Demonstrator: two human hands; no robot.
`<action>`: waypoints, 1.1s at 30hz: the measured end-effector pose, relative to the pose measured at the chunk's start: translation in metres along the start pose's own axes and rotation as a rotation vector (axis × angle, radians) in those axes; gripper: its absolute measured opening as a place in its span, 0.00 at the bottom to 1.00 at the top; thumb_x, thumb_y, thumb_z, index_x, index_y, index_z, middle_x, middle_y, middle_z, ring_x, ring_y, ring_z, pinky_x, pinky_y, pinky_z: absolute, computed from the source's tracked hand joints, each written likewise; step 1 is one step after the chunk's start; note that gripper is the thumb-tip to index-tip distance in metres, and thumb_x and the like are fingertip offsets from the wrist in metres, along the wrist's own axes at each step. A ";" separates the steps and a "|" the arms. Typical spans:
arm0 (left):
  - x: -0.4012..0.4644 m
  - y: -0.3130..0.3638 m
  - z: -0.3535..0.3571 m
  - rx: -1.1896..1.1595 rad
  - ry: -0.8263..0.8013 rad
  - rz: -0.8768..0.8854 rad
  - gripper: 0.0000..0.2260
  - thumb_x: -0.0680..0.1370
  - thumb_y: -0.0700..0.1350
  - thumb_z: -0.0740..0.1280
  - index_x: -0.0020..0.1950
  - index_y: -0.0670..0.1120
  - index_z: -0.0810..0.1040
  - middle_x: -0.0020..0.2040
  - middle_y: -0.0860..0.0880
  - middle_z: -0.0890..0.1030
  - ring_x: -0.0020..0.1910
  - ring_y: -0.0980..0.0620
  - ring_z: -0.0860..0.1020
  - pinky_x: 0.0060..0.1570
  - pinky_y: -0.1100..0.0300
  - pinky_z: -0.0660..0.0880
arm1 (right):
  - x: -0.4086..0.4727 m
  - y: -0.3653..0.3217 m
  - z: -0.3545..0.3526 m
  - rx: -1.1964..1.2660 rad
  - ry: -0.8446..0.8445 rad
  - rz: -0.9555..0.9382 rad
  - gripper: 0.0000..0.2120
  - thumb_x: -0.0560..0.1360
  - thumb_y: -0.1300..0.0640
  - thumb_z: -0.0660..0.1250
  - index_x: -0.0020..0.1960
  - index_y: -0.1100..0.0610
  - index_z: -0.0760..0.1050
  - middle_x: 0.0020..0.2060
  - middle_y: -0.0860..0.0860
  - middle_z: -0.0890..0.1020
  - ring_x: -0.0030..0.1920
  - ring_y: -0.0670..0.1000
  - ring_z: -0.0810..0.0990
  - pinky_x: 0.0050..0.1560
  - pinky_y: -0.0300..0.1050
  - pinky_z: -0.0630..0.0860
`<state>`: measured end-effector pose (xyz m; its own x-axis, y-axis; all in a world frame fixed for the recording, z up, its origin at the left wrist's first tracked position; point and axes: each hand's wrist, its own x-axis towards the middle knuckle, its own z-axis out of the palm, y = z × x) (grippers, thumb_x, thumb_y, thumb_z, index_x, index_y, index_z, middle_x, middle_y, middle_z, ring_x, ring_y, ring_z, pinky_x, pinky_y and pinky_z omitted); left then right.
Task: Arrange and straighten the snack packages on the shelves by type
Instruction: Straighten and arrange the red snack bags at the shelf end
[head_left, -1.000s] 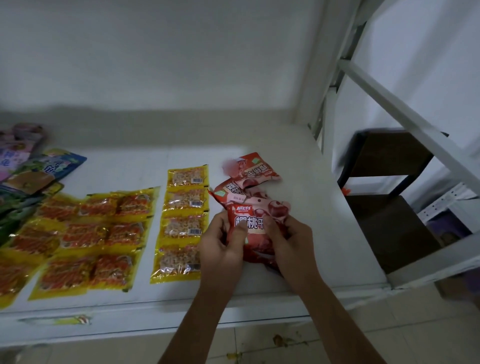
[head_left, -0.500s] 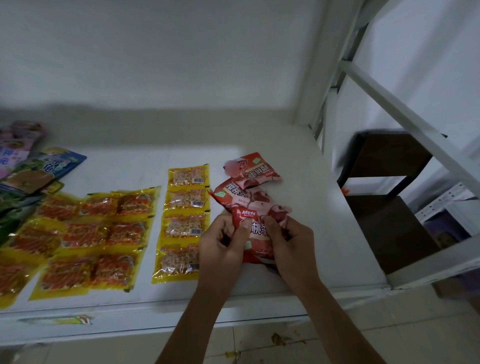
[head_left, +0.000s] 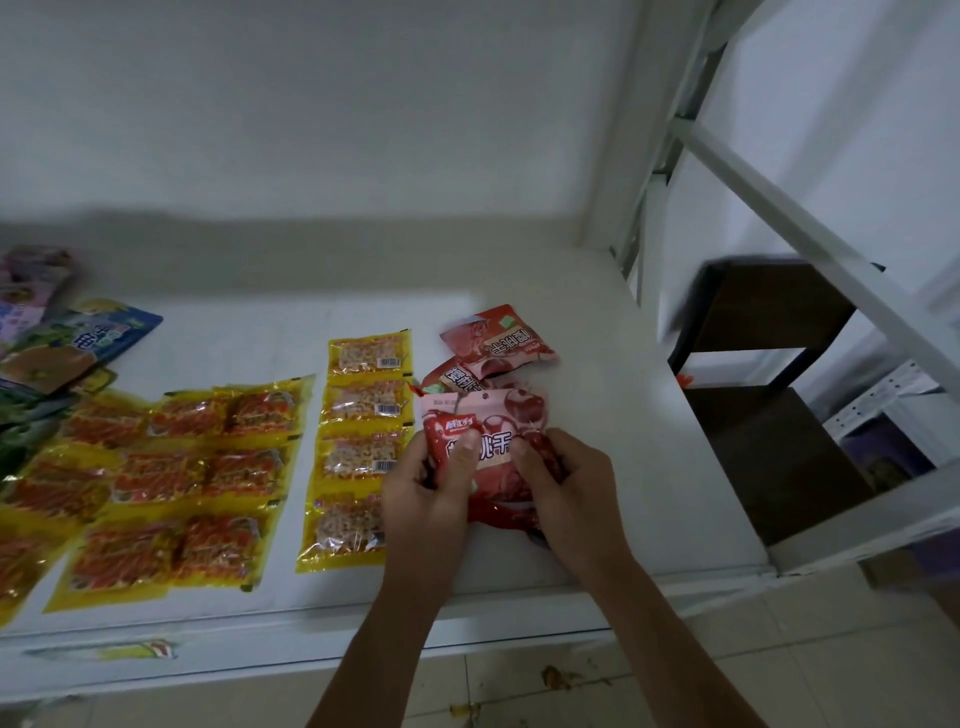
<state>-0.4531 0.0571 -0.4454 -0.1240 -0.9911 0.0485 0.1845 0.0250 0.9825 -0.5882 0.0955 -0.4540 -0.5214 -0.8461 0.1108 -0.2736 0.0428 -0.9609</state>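
A white shelf carries snack packets sorted in groups, seen from above by a person standing at its front edge. Both hands grip 1 red cherry packet near that front edge: the left hand pinches its left side with the thumb laid on the printed face, and the right hand curls round its right side in the same way. The packet faces up, its long axis running away from the person toward the wall, top seal farthest from the hands. Just behind it, touching or overlapping, lie 2 more red packets, both skewed at an angle. To the left of the held packet runs a straight column of 4 yellow nut packets, the nearest partly hidden under the left hand. Farther left lie yellow packets with orange filling in rough rows, and beyond those a loose heap of blue and green bags. Setting the held packet down square probably means keeping its long axis parallel to the nut column; both hands are equally near.
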 end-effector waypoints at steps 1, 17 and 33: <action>0.000 0.001 0.000 0.016 -0.027 -0.010 0.09 0.80 0.50 0.73 0.55 0.46 0.83 0.48 0.49 0.87 0.48 0.51 0.86 0.44 0.58 0.83 | -0.001 0.001 0.001 -0.006 0.024 -0.001 0.13 0.78 0.44 0.70 0.42 0.53 0.81 0.37 0.48 0.86 0.39 0.46 0.86 0.42 0.50 0.83; -0.001 -0.001 0.004 0.244 -0.040 0.045 0.08 0.79 0.42 0.74 0.55 0.54 0.82 0.46 0.63 0.86 0.45 0.62 0.85 0.42 0.71 0.78 | -0.001 0.002 -0.004 0.038 -0.074 -0.027 0.14 0.79 0.60 0.74 0.56 0.42 0.78 0.50 0.34 0.86 0.52 0.40 0.86 0.53 0.39 0.83; -0.002 -0.002 0.004 0.140 -0.069 0.021 0.06 0.81 0.48 0.68 0.57 0.51 0.83 0.50 0.54 0.87 0.50 0.54 0.86 0.47 0.61 0.83 | 0.000 0.001 -0.003 0.040 -0.038 0.042 0.06 0.82 0.52 0.70 0.54 0.52 0.85 0.46 0.45 0.89 0.47 0.46 0.88 0.51 0.54 0.86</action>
<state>-0.4574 0.0592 -0.4470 -0.1888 -0.9790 0.0769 0.0506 0.0685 0.9964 -0.5911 0.0977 -0.4541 -0.5003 -0.8637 0.0610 -0.2189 0.0580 -0.9740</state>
